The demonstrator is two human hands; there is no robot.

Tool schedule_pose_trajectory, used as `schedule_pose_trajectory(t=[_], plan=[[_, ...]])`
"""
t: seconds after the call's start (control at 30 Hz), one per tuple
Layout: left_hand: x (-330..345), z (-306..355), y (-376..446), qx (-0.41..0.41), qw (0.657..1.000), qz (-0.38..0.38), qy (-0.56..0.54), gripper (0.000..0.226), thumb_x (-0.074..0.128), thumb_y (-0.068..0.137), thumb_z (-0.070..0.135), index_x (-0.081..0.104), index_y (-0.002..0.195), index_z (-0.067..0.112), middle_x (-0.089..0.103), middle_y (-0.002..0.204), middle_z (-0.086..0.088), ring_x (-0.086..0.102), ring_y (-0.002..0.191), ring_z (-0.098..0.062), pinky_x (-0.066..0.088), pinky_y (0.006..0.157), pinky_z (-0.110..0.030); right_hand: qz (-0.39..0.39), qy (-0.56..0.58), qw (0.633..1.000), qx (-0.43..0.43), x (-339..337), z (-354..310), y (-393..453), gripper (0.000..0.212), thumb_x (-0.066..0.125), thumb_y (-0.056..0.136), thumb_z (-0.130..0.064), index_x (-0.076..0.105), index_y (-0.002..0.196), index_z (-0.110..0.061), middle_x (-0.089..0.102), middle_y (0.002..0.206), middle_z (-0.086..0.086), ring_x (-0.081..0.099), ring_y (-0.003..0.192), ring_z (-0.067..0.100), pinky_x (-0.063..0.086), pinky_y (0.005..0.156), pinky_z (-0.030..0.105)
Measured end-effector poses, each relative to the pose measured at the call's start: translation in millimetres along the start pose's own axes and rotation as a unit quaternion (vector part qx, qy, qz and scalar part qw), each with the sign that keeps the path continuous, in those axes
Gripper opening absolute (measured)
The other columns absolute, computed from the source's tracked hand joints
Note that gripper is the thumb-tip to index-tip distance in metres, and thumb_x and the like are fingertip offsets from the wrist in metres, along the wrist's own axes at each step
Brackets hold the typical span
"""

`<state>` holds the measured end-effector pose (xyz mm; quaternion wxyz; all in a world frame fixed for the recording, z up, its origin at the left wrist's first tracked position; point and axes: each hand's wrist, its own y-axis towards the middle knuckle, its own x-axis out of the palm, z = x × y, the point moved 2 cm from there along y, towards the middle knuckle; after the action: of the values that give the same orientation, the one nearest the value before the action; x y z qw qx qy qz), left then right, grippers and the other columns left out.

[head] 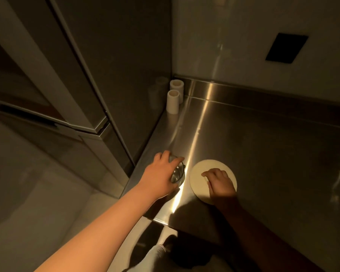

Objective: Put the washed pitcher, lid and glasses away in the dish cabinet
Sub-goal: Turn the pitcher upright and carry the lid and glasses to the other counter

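A clear drinking glass [178, 174] stands on the steel counter [273, 154] near its front left corner. My left hand [161, 173] wraps over the glass from above and the left, fingers around its rim. To the right lies a round, flat, cream-coloured lid [199, 171] on the counter. My right hand [219, 182] rests on top of the lid with fingers curled down on it. The pitcher and the dish cabinet are not in view.
Two white cylindrical cups [174, 97] stand in the back left corner of the counter against a tall grey refrigerator [98, 75]. A dark rectangular plate [287, 48] is on the wall behind. The floor [37, 193] lies below left.
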<state>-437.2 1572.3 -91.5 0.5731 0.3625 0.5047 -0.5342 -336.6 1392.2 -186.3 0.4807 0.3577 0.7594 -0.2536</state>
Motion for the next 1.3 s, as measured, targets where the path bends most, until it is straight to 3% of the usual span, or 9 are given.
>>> schedule_pose_trajectory(t=[0.27, 0.37, 0.5, 0.6, 0.67, 0.8, 0.93, 1.07, 1.3], plan=[[6, 1, 4, 0.009, 1.0, -0.007, -0.002, 0.08, 0.068, 0.079, 0.042, 0.025, 0.146, 0.034, 0.024, 0.147, -0.003, 0.022, 0.135, -0.025, 0.045, 0.098, -0.038, -0.021, -0.038, 0.999, 0.002, -1, -1, -2, 0.046, 0.049, 0.087, -0.004, 0.05, 0.128, -0.025, 0.046, 0.132, -0.001, 0.038, 0.121, 0.02, 0.037, 0.092, 0.033], [6, 2, 5, 0.005, 1.0, -0.008, -0.002, 0.078, 0.066, 0.079, 0.044, 0.025, 0.145, 0.034, 0.023, 0.147, -0.004, 0.022, 0.135, -0.025, 0.045, 0.098, -0.037, -0.015, -0.046, 0.999, -0.003, -3, -5, -3, 0.044, 0.051, 0.089, -0.012, 0.047, 0.131, -0.025, 0.044, 0.134, -0.001, 0.037, 0.122, 0.019, 0.034, 0.097, 0.031], [5, 1, 3, 0.006, 1.0, 0.005, -0.018, 0.074, 0.066, 0.078, 0.046, 0.031, 0.141, 0.033, 0.027, 0.144, -0.004, 0.026, 0.132, -0.024, 0.046, 0.095, -0.036, -0.006, -0.033, 0.998, -0.052, -7, -22, -10, 0.051, 0.054, 0.09, -0.032, 0.04, 0.138, -0.022, 0.038, 0.143, 0.002, 0.029, 0.133, 0.02, 0.019, 0.11, 0.031], [3, 6, -1, 0.018, 0.999, 0.037, -0.028, 0.072, 0.067, 0.075, 0.046, 0.035, 0.138, 0.033, 0.03, 0.139, -0.002, 0.029, 0.129, -0.023, 0.049, 0.088, -0.034, -0.014, 0.019, 0.995, -0.098, -12, -45, -15, 0.067, 0.06, 0.086, -0.039, 0.031, 0.143, -0.02, 0.032, 0.148, 0.0, 0.021, 0.139, 0.017, 0.007, 0.11, 0.022], [0, 11, -4, 0.027, 0.997, 0.064, -0.041, 0.07, 0.068, 0.074, 0.047, 0.037, 0.136, 0.034, 0.032, 0.136, -0.001, 0.031, 0.127, -0.021, 0.051, 0.084, -0.034, -0.012, 0.062, 0.993, -0.104, -10, -58, -17, 0.075, 0.067, 0.08, -0.041, 0.029, 0.142, -0.022, 0.035, 0.144, -0.003, 0.025, 0.137, 0.014, 0.011, 0.107, 0.019], [-3, 14, -10, 0.041, 0.994, 0.082, -0.058, 0.072, 0.068, 0.073, 0.049, 0.036, 0.135, 0.033, 0.033, 0.135, 0.0, 0.034, 0.125, -0.02, 0.051, 0.082, -0.033, 0.001, 0.15, 0.987, -0.053, -7, -68, -15, 0.088, 0.075, 0.07, -0.04, 0.026, 0.142, -0.028, 0.041, 0.139, -0.007, 0.035, 0.129, 0.011, 0.029, 0.105, 0.025], [1, 7, -14, 0.048, 0.993, 0.078, -0.071, 0.076, 0.071, 0.068, 0.054, 0.037, 0.131, 0.032, 0.036, 0.133, 0.001, 0.041, 0.119, -0.019, 0.052, 0.084, -0.033, 0.018, 0.169, 0.983, -0.062, -5, -74, -13, 0.09, 0.076, 0.071, -0.036, 0.024, 0.143, -0.029, 0.042, 0.14, -0.008, 0.038, 0.128, 0.009, 0.033, 0.106, 0.028], [9, -3, -20, 0.048, 0.994, 0.063, -0.074, 0.077, 0.075, 0.064, 0.054, 0.04, 0.126, 0.025, 0.037, 0.128, 0.001, 0.044, 0.114, -0.018, 0.051, 0.084, -0.03, 0.03, 0.104, 0.989, -0.1, 0, -78, -11, 0.077, 0.072, 0.075, -0.037, 0.031, 0.14, -0.028, 0.048, 0.136, -0.009, 0.045, 0.122, 0.009, 0.037, 0.102, 0.025], [14, -23, -32, 0.07, 0.994, 0.046, -0.064, 0.068, 0.074, 0.067, 0.054, 0.043, 0.115, 0.018, 0.041, 0.114, 0.001, 0.046, 0.099, -0.014, 0.043, 0.077, -0.024, 0.029, 0.027, 0.988, -0.149, 15, -88, -10, 0.074, 0.07, 0.075, -0.042, 0.036, 0.137, -0.021, 0.052, 0.128, -0.004, 0.049, 0.116, 0.014, 0.046, 0.09, 0.028]])
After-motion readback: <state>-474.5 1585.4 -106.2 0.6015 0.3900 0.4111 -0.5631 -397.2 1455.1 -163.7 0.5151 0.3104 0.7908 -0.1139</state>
